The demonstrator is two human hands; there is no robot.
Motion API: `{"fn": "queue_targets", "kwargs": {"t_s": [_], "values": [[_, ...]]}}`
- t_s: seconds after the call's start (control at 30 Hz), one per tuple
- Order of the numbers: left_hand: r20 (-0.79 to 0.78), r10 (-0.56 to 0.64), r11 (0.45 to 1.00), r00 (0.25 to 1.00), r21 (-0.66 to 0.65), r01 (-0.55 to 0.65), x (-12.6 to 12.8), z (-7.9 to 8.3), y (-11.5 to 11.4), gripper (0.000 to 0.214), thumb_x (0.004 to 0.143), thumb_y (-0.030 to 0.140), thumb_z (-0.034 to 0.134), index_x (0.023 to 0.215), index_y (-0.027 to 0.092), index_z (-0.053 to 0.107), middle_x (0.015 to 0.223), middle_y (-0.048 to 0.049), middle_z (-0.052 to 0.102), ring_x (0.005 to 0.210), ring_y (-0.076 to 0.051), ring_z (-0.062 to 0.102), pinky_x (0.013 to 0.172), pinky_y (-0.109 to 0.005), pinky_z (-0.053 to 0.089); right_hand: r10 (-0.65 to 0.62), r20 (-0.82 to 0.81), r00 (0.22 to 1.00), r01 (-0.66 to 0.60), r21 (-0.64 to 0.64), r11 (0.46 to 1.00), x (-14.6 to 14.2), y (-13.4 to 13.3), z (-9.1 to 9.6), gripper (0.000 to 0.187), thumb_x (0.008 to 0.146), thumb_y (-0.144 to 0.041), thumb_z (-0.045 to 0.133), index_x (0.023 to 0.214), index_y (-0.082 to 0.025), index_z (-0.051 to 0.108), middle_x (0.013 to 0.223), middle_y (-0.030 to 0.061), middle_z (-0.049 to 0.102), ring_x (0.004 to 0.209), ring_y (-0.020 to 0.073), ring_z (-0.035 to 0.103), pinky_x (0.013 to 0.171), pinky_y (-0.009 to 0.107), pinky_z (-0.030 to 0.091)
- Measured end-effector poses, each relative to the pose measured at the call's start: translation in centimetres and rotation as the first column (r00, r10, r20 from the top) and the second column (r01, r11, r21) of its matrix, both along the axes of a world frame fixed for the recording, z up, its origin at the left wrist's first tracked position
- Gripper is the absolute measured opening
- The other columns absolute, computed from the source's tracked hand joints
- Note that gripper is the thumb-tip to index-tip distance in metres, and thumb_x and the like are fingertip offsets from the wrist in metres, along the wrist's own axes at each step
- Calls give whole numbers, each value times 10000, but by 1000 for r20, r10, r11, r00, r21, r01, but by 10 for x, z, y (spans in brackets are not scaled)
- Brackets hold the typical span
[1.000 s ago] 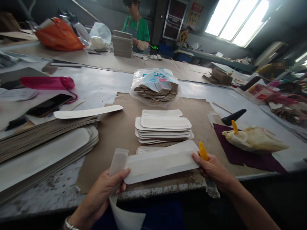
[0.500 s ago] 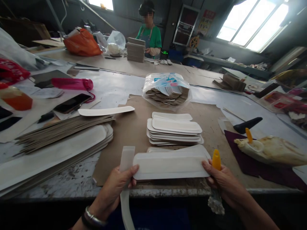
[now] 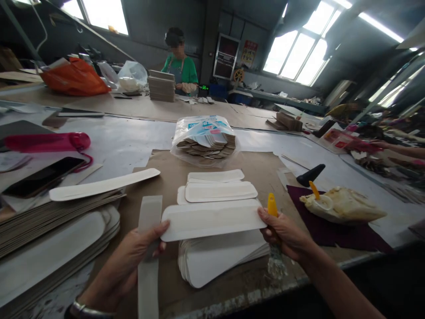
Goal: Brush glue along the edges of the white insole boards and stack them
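Note:
My left hand (image 3: 133, 257) pinches the left end of a long white rounded panel (image 3: 212, 219) together with a grey paper strip (image 3: 148, 248) that hangs down from it. My right hand (image 3: 285, 232) holds the panel's right end and also grips a yellow-handled brush (image 3: 272, 235), bristles pointing down. The panel is lifted above a fanned stack of similar white pieces (image 3: 215, 259) at the table's near edge. A second neat stack (image 3: 217, 190) lies just beyond it on brown cardboard (image 3: 166, 186).
A plastic bag of small card pieces (image 3: 204, 139) sits behind the stacks. Long boards (image 3: 49, 221) pile at left, beside a phone (image 3: 40, 177) and pink bottle (image 3: 46, 142). A glue-stained bag (image 3: 341, 204) on purple cloth lies right. A person in green (image 3: 181, 66) works far back.
The panel has risen off the table edge and now hovers over the fanned stack. The view tilted up and shifted, so the near stack shows more fully.

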State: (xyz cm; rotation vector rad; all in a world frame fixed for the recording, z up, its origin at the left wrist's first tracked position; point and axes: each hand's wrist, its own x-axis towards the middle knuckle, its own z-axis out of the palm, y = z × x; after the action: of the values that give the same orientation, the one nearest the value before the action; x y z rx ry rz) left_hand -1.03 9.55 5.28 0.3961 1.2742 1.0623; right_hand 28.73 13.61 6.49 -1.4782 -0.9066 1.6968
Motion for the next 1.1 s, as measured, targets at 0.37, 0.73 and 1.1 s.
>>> {"fn": "queue_targets", "kwargs": {"t_s": [0.37, 0.73, 1.1], "values": [[-221, -109, 977, 969, 153, 145, 2, 45, 131, 144, 753, 189, 613, 640, 114, 564, 508, 1, 516, 411, -59, 453, 361, -119, 377, 69, 454, 888, -156, 158, 975, 14, 131, 35, 306, 819, -376, 536, 639, -172, 395, 492, -65, 381, 390, 26, 311, 351, 138, 245], [-740, -133, 932, 659, 133, 337, -13, -6, 119, 344, 640, 422, 685, 462, 162, 548, 372, 11, 482, 386, -94, 400, 378, -178, 283, 19, 918, 396, -360, 137, 923, 25, 128, 7, 277, 771, -324, 561, 538, -175, 540, 509, 28, 517, 543, 162, 496, 520, 260, 313], [-496, -73, 968, 865, 173, 181, 12, -1, 94, 327, 528, 396, 736, 583, 146, 533, 441, 47, 462, 407, -74, 374, 367, -176, 276, 112, 816, 568, -339, 108, 934, 29, 109, -10, 253, 724, -358, 578, 581, -182, 465, 488, -49, 403, 452, 91, 382, 448, 221, 285]]}}
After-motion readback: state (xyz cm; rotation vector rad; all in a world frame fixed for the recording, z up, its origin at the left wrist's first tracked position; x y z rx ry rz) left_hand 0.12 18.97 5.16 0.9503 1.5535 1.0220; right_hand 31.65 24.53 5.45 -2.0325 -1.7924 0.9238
